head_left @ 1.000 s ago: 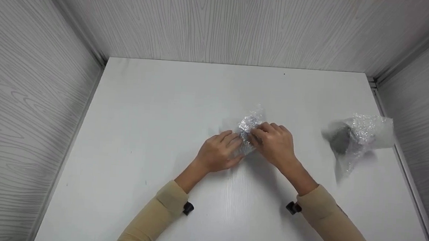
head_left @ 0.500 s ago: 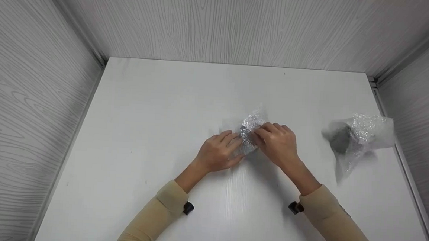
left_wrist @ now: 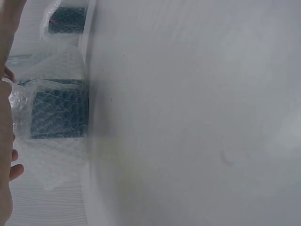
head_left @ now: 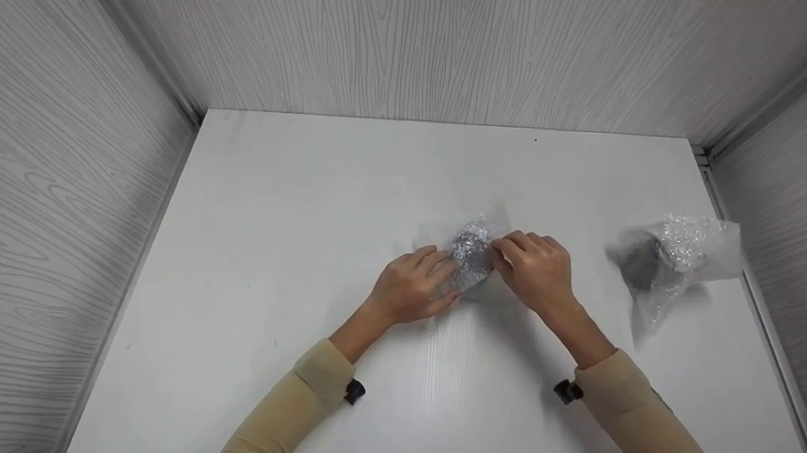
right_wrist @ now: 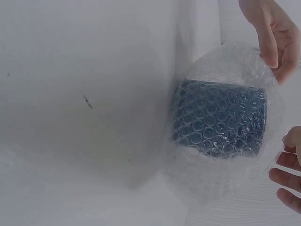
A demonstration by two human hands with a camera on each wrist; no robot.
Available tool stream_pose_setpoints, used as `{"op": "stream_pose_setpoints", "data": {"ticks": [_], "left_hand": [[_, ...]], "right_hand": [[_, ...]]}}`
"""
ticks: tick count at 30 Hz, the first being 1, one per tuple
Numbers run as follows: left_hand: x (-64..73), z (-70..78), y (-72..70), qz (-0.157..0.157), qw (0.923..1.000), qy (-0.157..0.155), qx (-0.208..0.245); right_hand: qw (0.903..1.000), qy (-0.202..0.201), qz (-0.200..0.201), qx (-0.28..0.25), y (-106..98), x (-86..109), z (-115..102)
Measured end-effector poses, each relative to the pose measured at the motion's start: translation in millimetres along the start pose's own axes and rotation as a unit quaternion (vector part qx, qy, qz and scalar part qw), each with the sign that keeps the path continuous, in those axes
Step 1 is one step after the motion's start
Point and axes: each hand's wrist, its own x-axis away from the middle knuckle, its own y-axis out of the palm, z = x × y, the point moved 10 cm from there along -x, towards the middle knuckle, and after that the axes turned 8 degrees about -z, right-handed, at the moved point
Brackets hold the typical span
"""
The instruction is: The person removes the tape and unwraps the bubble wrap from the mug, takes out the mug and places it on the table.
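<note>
In the head view, a dark blue block-like or cylindrical thing in clear bubble wrap (head_left: pixel 470 255) stands mid-table. Through the wrap its dark blue side (right_wrist: pixel 218 117) shows in the right wrist view; its exact kind is unclear. My left hand (head_left: pixel 407 286) holds the wrapped thing from the left, fingers over the wrap and thumb at the near side. On the other side, my right hand (head_left: pixel 534 269) pinches an edge of the wrap between thumb and fingertips. Loose wrap flares out around the base.
A second bubble-wrapped dark thing (head_left: pixel 643 262) lies at the right side of the white table (head_left: pixel 293 199), its loose wrap reaching the edge. Grey wood-grain panels (head_left: pixel 414 52) stand at the back and both sides.
My right hand has moved a little to the right, drawing the wrap's edge across the top of the thing. The left hand stays in place.
</note>
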Motion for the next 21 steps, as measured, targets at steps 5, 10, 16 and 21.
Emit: {"op": "stream_pose_setpoints", "data": {"ticks": [5,10,16,21], "left_hand": [[-0.1,-0.3,0.3,-0.004,1.0,-0.001,0.004],[-0.5,-1.0,1.1,-0.007,0.9999,-0.003,0.008],[-0.9,-1.4,1.5,-0.008,0.9999,-0.004,0.01],[-1.6,-0.7,1.8,-0.009,0.9999,-0.002,0.005]], "right_hand": [[0.9996,-0.01,0.026,0.011,-6.5,3.4,4.3],[0.9992,-0.01,0.034,0.019,-9.9,6.4,9.1],[0.9994,-0.005,0.023,0.026,-9.1,8.9,14.6],[0.9993,0.001,0.025,0.029,-10.8,12.0,20.2]]}}
